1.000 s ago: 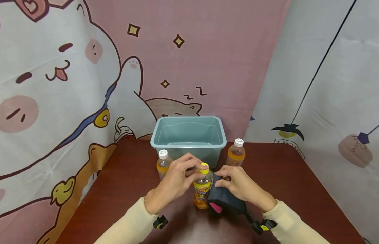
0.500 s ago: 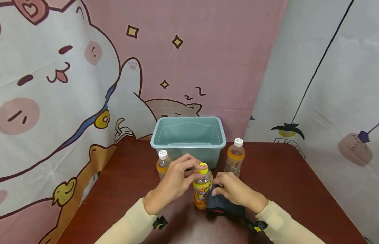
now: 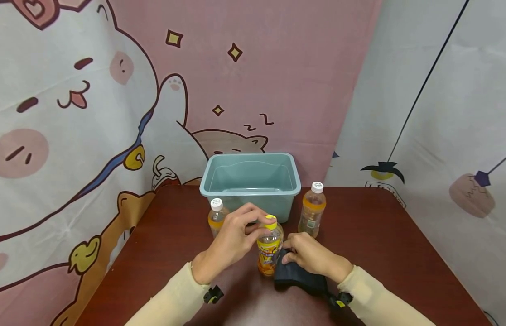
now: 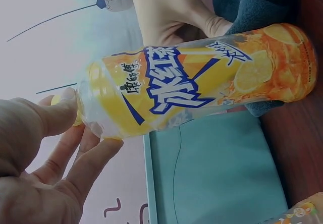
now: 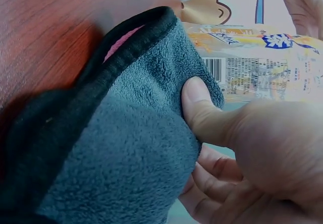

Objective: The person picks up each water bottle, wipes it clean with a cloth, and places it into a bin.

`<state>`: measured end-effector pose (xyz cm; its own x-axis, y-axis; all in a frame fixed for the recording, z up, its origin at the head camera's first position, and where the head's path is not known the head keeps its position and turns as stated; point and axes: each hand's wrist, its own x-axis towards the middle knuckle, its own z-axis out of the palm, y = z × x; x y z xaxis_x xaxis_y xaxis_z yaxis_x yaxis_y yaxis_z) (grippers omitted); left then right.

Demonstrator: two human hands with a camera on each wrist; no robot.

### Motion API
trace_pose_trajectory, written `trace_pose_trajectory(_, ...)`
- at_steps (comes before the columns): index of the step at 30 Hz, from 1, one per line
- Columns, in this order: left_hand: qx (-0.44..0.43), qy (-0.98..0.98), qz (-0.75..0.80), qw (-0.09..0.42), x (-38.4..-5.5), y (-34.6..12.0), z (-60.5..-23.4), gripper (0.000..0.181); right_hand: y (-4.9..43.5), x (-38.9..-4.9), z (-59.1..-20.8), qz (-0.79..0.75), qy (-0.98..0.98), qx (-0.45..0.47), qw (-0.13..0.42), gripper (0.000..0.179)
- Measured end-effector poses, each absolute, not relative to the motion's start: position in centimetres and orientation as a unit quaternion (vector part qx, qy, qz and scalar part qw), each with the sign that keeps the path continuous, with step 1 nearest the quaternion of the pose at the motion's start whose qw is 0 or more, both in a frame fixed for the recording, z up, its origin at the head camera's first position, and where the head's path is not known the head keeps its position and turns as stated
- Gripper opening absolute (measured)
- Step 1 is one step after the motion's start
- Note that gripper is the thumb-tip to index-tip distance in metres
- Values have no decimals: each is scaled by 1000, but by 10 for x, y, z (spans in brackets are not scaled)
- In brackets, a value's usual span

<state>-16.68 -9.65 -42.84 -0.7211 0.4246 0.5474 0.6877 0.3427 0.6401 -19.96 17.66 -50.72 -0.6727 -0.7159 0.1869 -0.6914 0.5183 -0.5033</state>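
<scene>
In the head view my left hand (image 3: 235, 237) holds a plastic iced-tea bottle (image 3: 268, 251) upright by its yellow cap and neck. The left wrist view shows the thumb at the cap and a fingertip on the shoulder of the bottle (image 4: 181, 82), which has a yellow and orange label. My right hand (image 3: 314, 254) pinches a dark grey fleecy cloth (image 3: 298, 277) against the bottle's right side. Up close in the right wrist view, the thumb presses on the cloth (image 5: 136, 153), whose black-edged fold shows pink inside. The other right fingers lie behind the cloth, partly hidden.
A light blue-green plastic bin (image 3: 250, 194) stands behind the hands. White-capped bottles stand at its front corners, a left bottle (image 3: 216, 218) partly behind my left hand and a right bottle (image 3: 313, 210). Everything is on a dark red-brown table (image 3: 371, 235) before a cartoon-printed backdrop (image 3: 277, 81).
My right hand has slid down along the bottle's side with the cloth, and the cloth's pink inner side has gone from the head view. The left hand keeps its hold on the cap.
</scene>
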Motion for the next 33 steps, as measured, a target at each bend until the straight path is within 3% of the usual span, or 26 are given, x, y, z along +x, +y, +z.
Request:
trace_pose_trajectory(14, -355, -806, -440, 173, -168, -96, -430, 30, 185, -193, -501, -361, 863, -352, 29, 19)
trace_pose_trajectory(26, -351, -804, -446, 175, -167, -96, -431, 32, 186, -188, -485, -378, 869, -320, -10, 24)
trace_pose_trajectory(33, -353, -806, -440, 178, -168, -95, -432, 32, 188, -189, -472, -383, 861, -326, -73, 21)
